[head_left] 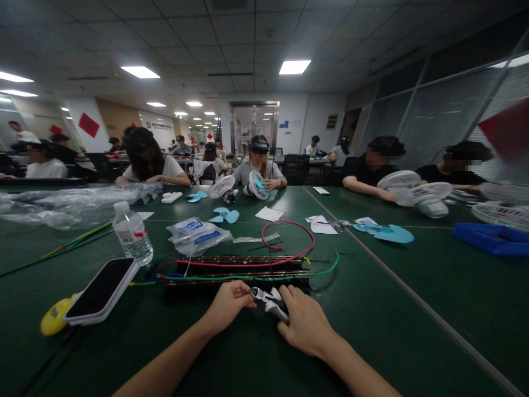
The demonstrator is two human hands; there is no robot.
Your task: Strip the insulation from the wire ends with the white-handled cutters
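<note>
A pair of cutting pliers (278, 312) with white and grey handles is gripped in my right hand (306, 321), jaws pointing left. Close to the jaws, the fingers of my left hand (230, 304) are pinched together; whatever lies between them is too small to make out. Just beyond both hands runs a dark terminal strip assembly (239, 270) with rows of metal contacts. A green wire (326, 271) lies along it, and a red wire (313, 234) loops up behind.
On the left are a phone (103, 289) over a yellow object (55, 318), a water bottle (132, 234) and plastic bags (198, 236). Blue fan blades (225, 215) lie farther back. A blue tray (490, 239) sits at right. Several people work around the table with white fans (432, 193).
</note>
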